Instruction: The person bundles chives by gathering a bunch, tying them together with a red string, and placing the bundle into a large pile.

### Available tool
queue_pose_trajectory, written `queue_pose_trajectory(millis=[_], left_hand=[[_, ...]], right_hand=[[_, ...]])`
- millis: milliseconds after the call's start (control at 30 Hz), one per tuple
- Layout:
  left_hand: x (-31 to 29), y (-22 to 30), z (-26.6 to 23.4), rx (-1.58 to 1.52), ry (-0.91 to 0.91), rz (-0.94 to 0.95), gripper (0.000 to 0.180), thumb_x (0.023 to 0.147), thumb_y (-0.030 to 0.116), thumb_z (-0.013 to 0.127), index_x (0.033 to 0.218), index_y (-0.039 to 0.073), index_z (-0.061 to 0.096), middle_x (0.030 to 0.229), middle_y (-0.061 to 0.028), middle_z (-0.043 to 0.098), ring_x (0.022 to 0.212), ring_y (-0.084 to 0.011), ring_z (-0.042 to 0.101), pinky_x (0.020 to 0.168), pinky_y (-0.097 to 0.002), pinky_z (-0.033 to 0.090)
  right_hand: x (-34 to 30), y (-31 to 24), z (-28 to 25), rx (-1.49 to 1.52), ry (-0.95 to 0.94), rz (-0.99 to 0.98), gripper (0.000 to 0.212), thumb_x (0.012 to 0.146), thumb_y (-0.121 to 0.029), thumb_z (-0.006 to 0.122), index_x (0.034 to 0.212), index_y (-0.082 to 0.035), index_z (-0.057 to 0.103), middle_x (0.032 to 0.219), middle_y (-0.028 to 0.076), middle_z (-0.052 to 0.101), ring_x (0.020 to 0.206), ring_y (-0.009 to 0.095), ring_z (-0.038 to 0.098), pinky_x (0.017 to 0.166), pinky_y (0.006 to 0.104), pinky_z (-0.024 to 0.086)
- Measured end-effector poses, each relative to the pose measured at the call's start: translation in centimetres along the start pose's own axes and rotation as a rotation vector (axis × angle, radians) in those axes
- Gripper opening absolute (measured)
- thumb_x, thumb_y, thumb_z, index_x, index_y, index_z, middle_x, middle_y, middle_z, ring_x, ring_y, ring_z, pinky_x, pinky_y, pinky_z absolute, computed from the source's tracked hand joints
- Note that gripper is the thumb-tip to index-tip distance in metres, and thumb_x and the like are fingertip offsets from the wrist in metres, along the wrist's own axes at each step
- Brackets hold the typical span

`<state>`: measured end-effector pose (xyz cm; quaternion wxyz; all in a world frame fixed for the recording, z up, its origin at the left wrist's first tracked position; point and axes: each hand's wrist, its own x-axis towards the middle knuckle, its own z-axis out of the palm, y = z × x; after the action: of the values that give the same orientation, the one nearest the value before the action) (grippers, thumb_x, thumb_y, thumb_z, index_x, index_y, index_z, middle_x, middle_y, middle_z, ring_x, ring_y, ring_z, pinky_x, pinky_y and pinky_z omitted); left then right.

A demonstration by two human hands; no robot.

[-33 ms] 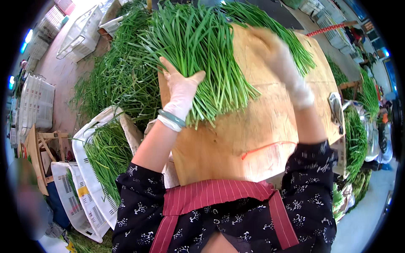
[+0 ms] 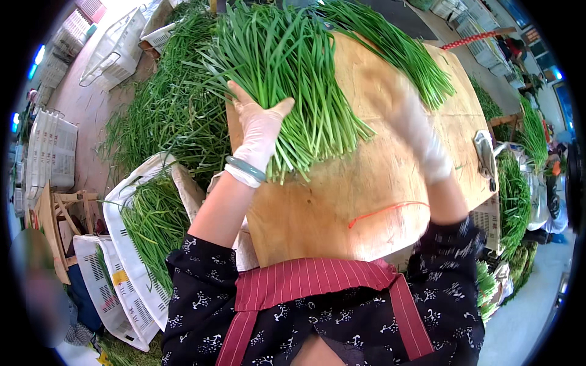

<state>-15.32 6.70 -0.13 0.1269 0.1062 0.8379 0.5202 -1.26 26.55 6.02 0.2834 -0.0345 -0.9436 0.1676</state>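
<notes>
Plywood worktable (image 2: 323, 210): pale and broad, reaching from just beyond a striped maroon apron (image 2: 314, 283) toward the far side of the view, with plain wood showing on the near side of the greens.
Leaf heap (image 2: 177, 113): loose and tangled, piled along the left of the worktable; no visible difference from the picture just before.
Main bunch (image 2: 305, 73): long, narrow-leaved and green, fanned over the far left part of the worktable, leafy end away, pale stem ends toward the apron and slightly right; unmoved since a moment ago, so apparently held steady for the handling underway.
White crate (image 2: 112, 210): slotted, left of the apron, filled with more long leaves.
Second bunch (image 2: 397, 46): narrower, laid slantwise at the far right of the worktable, apart from the main bunch; likewise unchanged.
Right hand (image 2: 400, 104): gloved, blurred over the wood between both bunches, just drawn slightly nearer the apron; too smeared to tell whether open or closed, or whether holding anything; by judgement, the active partner at this instant.
Left hand (image 2: 259, 125): gloved, thumb and forefinger spread wide against the near left side of the main bunch, remaining fingers hard to make out; same place as before, seemingly serving as a stay.
Orange-red strip (image 2: 369, 216): thin, bent, lying untouched on the worktable's near part.
Green bracelet (image 2: 246, 169): around the left wrist, at the glove's cuff.
</notes>
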Motion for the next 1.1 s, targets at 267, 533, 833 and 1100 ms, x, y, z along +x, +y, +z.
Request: queue_pose_trajectory(millis=[267,533,833,1100], left_hand=[[2.0,0.3,0.1,-0.15,-0.02,-0.152,0.125,0.064,0.043,0.077,0.139,0.004,-0.014,0.146,-0.0236,0.006,0.135,-0.0308,0.015,0.11,-0.0321,0.016],[3.4,-0.5,-1.3,-0.146,-0.04,-0.198,0.128,0.062,0.04,0.08,0.14,0.006,-0.016,0.144,-0.0212,0.014,0.13,-0.0287,0.024,0.105,-0.0358,0.026],[2.7,-0.4,-1.2,-0.101,-0.024,-0.187,0.127,0.061,0.034,0.082,0.141,0.005,-0.012,0.146,-0.0184,0.011,0.132,-0.0254,0.022,0.107,-0.0308,0.021],[2.5,-0.2,-1.1,0.004,-0.032,-0.154,0.133,0.055,0.047,0.082,0.141,0.007,-0.01,0.145,-0.0263,0.005,0.136,-0.034,0.011,0.11,-0.0351,0.015]], right_hand=[[-16.6,-8.8,0.3,-0.226,-0.24,0.186,0.038,0.082,-0.039,0.055,0.106,-0.01,0.056,0.115,0.011,0.052,0.107,0.031,0.049,0.095,0.0476,0.033],[-10.4,-10.4,7.3,0.006,-0.584,0.062,0.031,0.083,-0.037,0.056,0.079,-0.007,0.065,0.067,0.014,0.061,0.064,0.035,0.06,0.062,0.043,0.048],[-8.7,-12.5,7.3,0.196,-0.612,0.303,0.031,0.082,-0.036,0.054,0.089,-0.009,0.068,0.081,0.019,0.063,0.081,0.035,0.061,0.073,0.0422,0.049],[-8.6,-11.7,6.5,0.195,-0.656,0.36,0.037,0.081,-0.041,0.058,0.089,-0.005,0.067,0.078,0.017,0.063,0.074,0.035,0.061,0.068,0.0409,0.048]])
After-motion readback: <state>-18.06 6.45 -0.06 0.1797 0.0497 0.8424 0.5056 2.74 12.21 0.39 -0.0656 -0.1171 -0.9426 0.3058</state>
